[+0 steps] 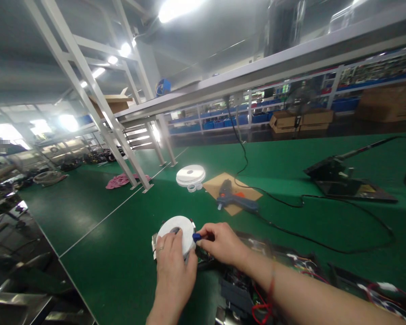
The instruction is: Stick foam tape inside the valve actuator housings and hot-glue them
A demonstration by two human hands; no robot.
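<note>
A white roll point(184, 224), which looks like tape, lies over a small electronic assembly point(154, 246) that it mostly hides. My left hand point(176, 271) grips the roll from the near side, fingers across its top by the centre hole and thumb at its right edge. At that right edge, my right hand point(225, 243) pinches a small blue piece point(196, 237) between thumb and fingertips. Whether the blue piece touches the roll or the assembly beneath, I cannot tell.
Beyond my hands, a glue gun point(237, 201) rests on cardboard point(219, 181), its cord trailing right. More white rolls point(190, 174) stand nearby. Black assemblies with wires point(238, 289) lie under my right forearm. A soldering iron stand point(341, 180) sits right; shelf legs point(135, 167) rise left.
</note>
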